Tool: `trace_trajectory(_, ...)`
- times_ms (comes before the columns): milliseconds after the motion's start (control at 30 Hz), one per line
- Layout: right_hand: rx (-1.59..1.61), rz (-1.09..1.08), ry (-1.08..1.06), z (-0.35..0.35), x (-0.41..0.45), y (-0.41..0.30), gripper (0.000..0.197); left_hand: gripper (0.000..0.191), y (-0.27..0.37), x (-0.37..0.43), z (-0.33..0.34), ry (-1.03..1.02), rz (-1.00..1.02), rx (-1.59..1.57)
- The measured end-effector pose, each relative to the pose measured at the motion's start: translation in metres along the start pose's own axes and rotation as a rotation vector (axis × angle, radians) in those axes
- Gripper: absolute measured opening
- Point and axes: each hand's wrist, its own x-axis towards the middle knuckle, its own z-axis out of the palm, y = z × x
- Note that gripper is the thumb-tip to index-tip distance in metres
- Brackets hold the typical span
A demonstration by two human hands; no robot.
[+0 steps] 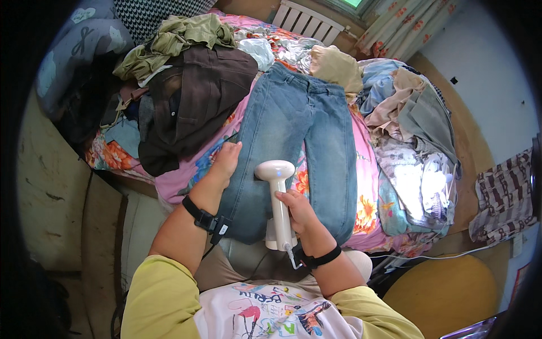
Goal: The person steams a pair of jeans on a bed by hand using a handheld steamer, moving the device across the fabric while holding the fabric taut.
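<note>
A pair of blue jeans (pixel 279 114) lies spread on a pink floral bedcover (pixel 366 182), waistband at the far side. My right hand (pixel 298 209) is closed round the handle of a white handheld garment steamer (pixel 279 203), whose rounded head is over the left leg of the jeans as seen here. A cable leaves the handle's lower end. My left hand (pixel 228 161) rests at the outer left edge of the same leg; its fingertips point away from me, and whether they pinch the denim cannot be told.
Dark brown clothing (pixel 207 93) and an olive garment (pixel 186 36) are heaped at the left. Folded clothes (pixel 423 110) are piled on the right. A white cord (pixel 432 257) runs right from the bed's near edge, above a round yellow-brown surface (pixel 444 292). A white radiator (pixel 307 21) stands behind.
</note>
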Motion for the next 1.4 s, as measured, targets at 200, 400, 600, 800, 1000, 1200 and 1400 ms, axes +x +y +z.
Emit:
trace_trajectory(200, -0.019, 0.035, 0.051, 0.006, 0.010, -0.014, 0.029, 0.032, -0.002, 0.006, -0.006, 0.046, 0.016, 0.261)
trace_trajectory(400, 0.019, 0.001, 0.020, 0.009, 0.049, -0.030, 0.029, 0.050, 0.004, 0.005, -0.014, 0.014, 0.002, 0.655)
trace_trajectory(600, 0.099, 0.003, 0.000, 0.014, 0.087, -0.049, 0.033, 0.047, 0.000, 0.009, -0.018, -0.095, -0.018, 0.719)
trace_trajectory(800, 0.092, -0.017, 0.039, 0.010, 0.114, -0.064, 0.035, 0.044, 0.012, 0.008, -0.015, -0.162, -0.110, 0.690)
trace_trajectory(1000, 0.110, -0.034, 0.041, 0.012, 0.114, -0.058, 0.032, 0.038, -0.009, 0.023, -0.025, -0.116, -0.063, 0.664)
trace_trajectory(1200, 0.134, -0.050, 0.034, 0.016, 0.069, -0.044, 0.030, 0.048, 0.002, 0.020, -0.018, -0.090, -0.071, 0.446)
trace_trajectory(1400, 0.080, -0.049, 0.064, 0.009, 0.053, -0.029, 0.034, 0.053, -0.003, 0.036, -0.008, -0.017, -0.021, 0.548)
